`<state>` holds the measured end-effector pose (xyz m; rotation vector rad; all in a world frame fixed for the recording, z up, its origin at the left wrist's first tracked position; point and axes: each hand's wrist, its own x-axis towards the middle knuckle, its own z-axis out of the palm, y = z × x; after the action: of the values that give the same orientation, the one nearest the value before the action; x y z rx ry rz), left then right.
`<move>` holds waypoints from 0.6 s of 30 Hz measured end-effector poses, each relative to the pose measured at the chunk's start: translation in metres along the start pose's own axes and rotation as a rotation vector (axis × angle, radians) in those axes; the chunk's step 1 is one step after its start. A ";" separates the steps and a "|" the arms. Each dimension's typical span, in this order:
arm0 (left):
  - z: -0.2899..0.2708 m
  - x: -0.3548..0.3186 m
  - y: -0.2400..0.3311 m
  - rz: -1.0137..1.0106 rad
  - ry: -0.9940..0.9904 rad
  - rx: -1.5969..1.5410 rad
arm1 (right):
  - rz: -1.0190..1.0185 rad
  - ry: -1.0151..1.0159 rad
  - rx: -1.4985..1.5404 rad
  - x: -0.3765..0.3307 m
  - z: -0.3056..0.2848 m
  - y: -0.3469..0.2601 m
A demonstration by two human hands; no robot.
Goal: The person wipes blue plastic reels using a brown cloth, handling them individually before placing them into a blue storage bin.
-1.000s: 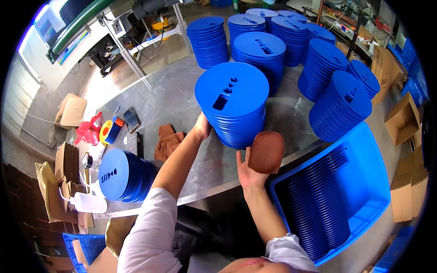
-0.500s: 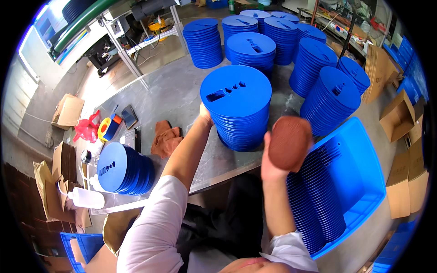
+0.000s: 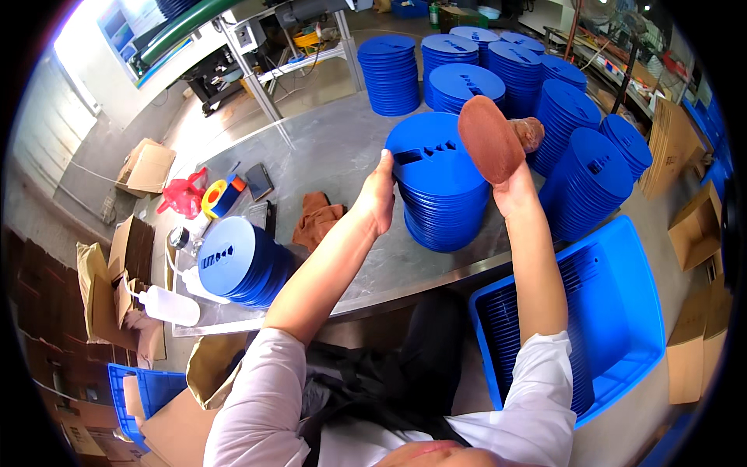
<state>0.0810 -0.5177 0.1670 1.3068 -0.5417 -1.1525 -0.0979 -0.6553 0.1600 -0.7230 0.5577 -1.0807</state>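
Note:
A tall stack of round blue plastic discs (image 3: 440, 183) with slots cut in them stands on the metal table (image 3: 334, 148) in front of me. My left hand (image 3: 377, 194) rests against the stack's left edge near the top. My right hand (image 3: 510, 183) is raised over the stack's right side and holds a brown oval pad (image 3: 490, 136), apparently a cloth-covered wiper, tilted above the top disc.
Several more blue disc stacks (image 3: 576, 132) crowd the table's back and right. A smaller leaning stack (image 3: 237, 261), a white squeeze bottle (image 3: 163, 303), a brown rag (image 3: 315, 218) and a tape roll (image 3: 214, 198) lie to the left. A blue crate (image 3: 622, 311) holding discs sits at lower right.
My right hand has lifted the brown pad from the table's front edge up over the top of the stack. My left hand has stayed on the stack's left side.

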 end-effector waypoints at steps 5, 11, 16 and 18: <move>0.010 -0.017 -0.011 0.178 0.041 -0.196 | -0.099 0.137 0.110 -0.041 0.019 -0.004; -0.018 -0.094 -0.008 0.606 -0.257 -0.313 | -0.402 0.044 0.206 -0.116 0.056 0.016; -0.099 -0.199 -0.048 0.511 -0.056 -0.395 | -0.328 -0.229 0.139 -0.193 0.067 0.086; -0.124 -0.242 -0.071 0.465 0.048 -0.431 | -0.259 -0.327 0.081 -0.225 0.066 0.122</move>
<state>0.0682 -0.2384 0.1376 0.7800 -0.4943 -0.7900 -0.0636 -0.3960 0.1233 -0.8958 0.1418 -1.1856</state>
